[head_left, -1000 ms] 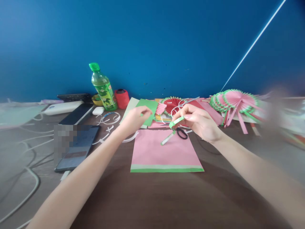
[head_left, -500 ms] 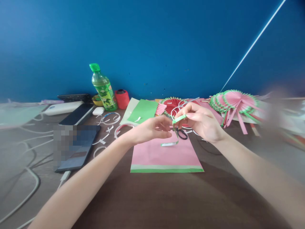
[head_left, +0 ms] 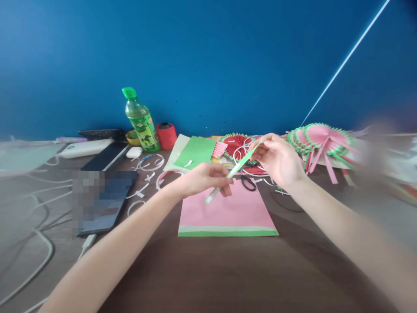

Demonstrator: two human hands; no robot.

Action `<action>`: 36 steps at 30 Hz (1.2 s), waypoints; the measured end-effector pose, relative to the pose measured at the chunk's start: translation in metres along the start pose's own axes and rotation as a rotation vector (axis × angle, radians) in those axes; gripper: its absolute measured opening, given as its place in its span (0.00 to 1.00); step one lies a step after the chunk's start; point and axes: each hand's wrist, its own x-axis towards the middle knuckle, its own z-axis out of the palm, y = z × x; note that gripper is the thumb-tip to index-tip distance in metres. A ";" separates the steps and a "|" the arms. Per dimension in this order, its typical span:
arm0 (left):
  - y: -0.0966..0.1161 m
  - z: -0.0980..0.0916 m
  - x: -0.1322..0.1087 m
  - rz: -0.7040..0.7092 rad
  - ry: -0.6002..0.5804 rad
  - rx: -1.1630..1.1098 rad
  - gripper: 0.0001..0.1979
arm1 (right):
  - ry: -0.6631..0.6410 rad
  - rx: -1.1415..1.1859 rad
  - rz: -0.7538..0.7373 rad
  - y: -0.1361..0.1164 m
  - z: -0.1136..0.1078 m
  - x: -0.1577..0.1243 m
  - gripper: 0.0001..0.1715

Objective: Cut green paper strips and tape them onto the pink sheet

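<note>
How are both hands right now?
Left hand: closed on the green-and-white paper strip, lower part.
Right hand: closed, pinching the strip's upper end.

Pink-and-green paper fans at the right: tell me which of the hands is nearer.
Right. The right hand, at the upper end of the green-and-white strip, is just left of the paper fans; the left hand, lower on the strip, is farther left.

My left hand (head_left: 205,180) hides a bit of my green and white strip (head_left: 243,162). My arms (head_left: 120,243) run off the edge. Blurry squares cover part of the near dark phone (head_left: 112,211). The far-right stuff (head_left: 399,169) is too smeary to tell.
</note>
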 end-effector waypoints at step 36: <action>-0.060 0.026 0.012 0.270 0.551 0.556 0.11 | -0.154 -0.866 -0.693 0.067 0.020 -0.032 0.07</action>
